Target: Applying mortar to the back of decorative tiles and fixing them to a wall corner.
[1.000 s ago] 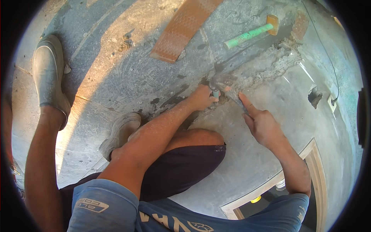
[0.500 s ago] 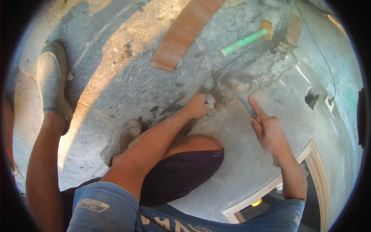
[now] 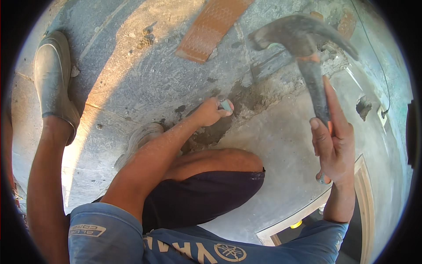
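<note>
Near the centre of the view, slightly toward 12 o'clock, the left hand [image 3: 208, 112] has its fingers curled round a small pale blue-green piece [image 3: 227, 105]; its far end is hidden, so I cannot tell its full shape. Just beside it, toward 2 o'clock, runs a rough, broken strip [image 3: 260, 94] between the stained floor [image 3: 145, 83] and a smooth grey surface [image 3: 281, 145].

At 3 o'clock, the right hand [image 3: 336, 147] grips a claw hammer [image 3: 303, 48], fingers wrapped about the dark handle and the index finger stretched along it. The slightly blurred head is between 1 and 2 o'clock, well apart from the left hand, and partly covers a green-handled tool [image 3: 275, 46] behind it.

An orange-brown patterned slab [image 3: 213, 31] lies at 12 o'clock. A jagged hole [image 3: 363, 108] shows near 3 o'clock, beyond the right hand, and a framed opening [image 3: 365, 193] toward 4 o'clock.
</note>
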The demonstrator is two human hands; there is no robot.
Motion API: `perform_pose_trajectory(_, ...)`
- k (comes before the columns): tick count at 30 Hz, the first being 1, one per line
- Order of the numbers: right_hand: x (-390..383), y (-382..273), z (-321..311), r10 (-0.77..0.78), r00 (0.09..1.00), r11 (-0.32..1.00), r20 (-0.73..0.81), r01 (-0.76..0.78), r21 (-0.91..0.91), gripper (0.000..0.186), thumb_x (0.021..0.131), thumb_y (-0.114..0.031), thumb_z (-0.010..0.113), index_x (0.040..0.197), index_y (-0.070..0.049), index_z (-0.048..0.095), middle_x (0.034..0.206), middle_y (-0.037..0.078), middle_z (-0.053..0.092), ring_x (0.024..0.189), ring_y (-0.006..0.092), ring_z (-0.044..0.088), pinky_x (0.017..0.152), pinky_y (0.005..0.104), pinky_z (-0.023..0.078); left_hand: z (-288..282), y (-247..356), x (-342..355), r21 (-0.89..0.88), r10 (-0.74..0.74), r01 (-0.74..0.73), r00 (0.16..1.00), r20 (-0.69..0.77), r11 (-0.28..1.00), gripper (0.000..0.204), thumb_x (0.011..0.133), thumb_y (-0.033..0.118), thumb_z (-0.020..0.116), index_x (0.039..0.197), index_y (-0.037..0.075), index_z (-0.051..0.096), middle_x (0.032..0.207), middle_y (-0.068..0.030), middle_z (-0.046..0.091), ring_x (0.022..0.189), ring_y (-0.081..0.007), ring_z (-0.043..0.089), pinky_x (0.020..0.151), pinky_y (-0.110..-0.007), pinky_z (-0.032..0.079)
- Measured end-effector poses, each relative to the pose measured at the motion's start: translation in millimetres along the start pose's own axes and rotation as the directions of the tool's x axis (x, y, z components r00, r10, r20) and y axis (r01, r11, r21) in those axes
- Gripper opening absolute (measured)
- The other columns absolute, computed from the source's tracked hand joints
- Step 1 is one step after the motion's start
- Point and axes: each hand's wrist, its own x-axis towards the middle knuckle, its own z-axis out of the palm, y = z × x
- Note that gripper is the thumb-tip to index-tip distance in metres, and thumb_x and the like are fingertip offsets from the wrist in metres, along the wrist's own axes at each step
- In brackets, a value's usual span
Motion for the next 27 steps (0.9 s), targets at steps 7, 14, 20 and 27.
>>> perform_pose_trajectory(7,8.3,-15.9,16.2,-0.092,0.995,0.994,0.045,0.095,-0.055,0.061,0.093,-0.009,0.054,0.149,-0.011,0.031,0.058,0.005,0.047,0.05,0.0122,0.048,0.052,0.0255,0.039,-1.8,-5.7,6.9,-0.087,0.033,-0.032,0.999,0.012,0.996,0.014,0.086,0.005,0.064,0.1,0.005,0.065,0.083,0.0016,0.061,0.079,-0.0088,0.054,0.076,-0.027,0.045)
perform_pose_trajectory(14,-2.3,25.6,54.2,-0.071,0.947,0.991,0.313,0.103,-0.086,0.064,0.09,-0.008,0.058,0.147,-0.022,0.035,0.075,0.022,0.062,0.066,0.0371,0.064,0.066,0.0428,0.051,11.7,-2.8,-2.6,0.0,0.055,-0.055,0.998,-0.005,0.999,0.016,0.084,0.006,0.065,0.1,0.005,0.066,0.082,-0.0002,0.062,0.079,-0.0097,0.056,0.075,-0.028,0.045)
perform_pose_trajectory(20,14.6,-6.5,10.3,-0.04,0.937,0.953,0.346,0.14,-0.269,0.059,0.091,-0.013,0.058,0.146,-0.02,0.037,0.061,0.017,0.053,0.055,0.0292,0.059,0.057,0.0402,0.047,25.8,-9.2,-18.0,-0.032,0.107,-0.11,0.991,-0.085,0.993,0.017,0.082,0.004,0.066,0.099,0.005,0.066,0.087,-0.0045,0.066,0.08,-0.0113,0.058,0.077,-0.029,0.046)
perform_pose_trajectory(27,2.7,-38.0,-4.4,-0.226,0.956,0.952,-0.189,0.257,0.164,0.05,0.093,-0.016,0.055,0.141,-0.014,0.043,0.08,0.016,0.064,0.055,0.019,0.06,0.05,0.0304,0.048,11.5,11.0,-24.0,0.047,0.101,-0.098,0.994,-0.051,0.994,0.017,0.081,0.005,0.068,0.098,0.007,0.066,0.089,-0.004,0.067,0.084,-0.0127,0.06,0.08,-0.03,0.047)
